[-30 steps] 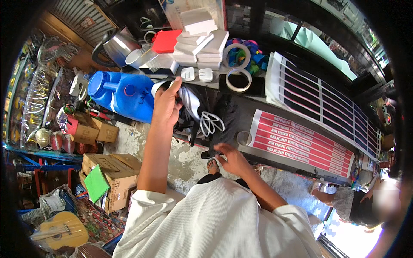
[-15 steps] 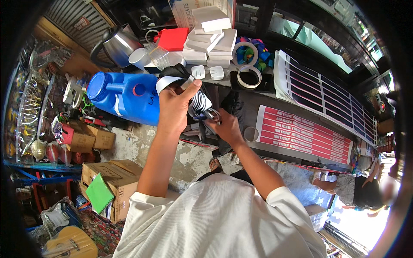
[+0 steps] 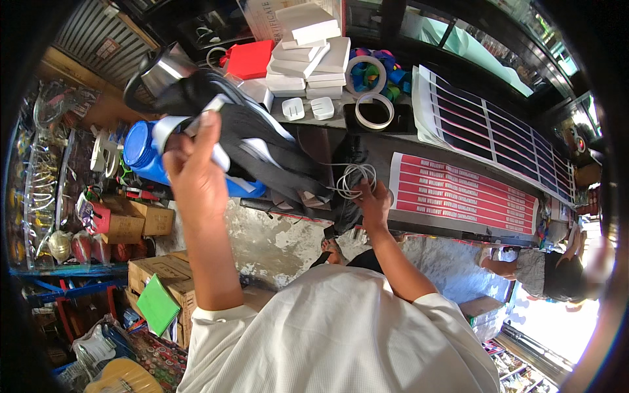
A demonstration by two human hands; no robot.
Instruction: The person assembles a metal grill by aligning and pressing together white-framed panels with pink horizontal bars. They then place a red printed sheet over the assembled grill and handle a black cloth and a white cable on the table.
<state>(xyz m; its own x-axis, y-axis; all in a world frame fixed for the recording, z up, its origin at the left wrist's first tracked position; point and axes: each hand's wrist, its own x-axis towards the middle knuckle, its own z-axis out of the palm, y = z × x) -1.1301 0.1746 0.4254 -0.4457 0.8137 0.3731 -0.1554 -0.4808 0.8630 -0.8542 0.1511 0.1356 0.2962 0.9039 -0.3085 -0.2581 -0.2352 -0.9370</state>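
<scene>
My left hand (image 3: 195, 171) is raised close to the camera and shut on a black bag with white bands (image 3: 262, 147), which it holds together with a white roll-like piece. The bag stretches right and down toward my right hand (image 3: 372, 202). That hand is at the counter's front edge, its fingers closed on a coil of thin white cable (image 3: 352, 179). A white shirt covers my chest below both arms.
The dark counter (image 3: 393, 147) carries stacked white boxes (image 3: 314, 46), a red box (image 3: 252, 59), tape rolls (image 3: 373, 111) and red-and-white printed sheets (image 3: 458, 190). A blue jerrycan (image 3: 139, 154), cardboard boxes (image 3: 154, 272) and a green notebook (image 3: 157, 304) are on the left. Another person (image 3: 547, 275) stands at the right.
My left hand has come up toward the camera, pulling the black bag out longer. My right hand has moved up from near my body to the white cable coil.
</scene>
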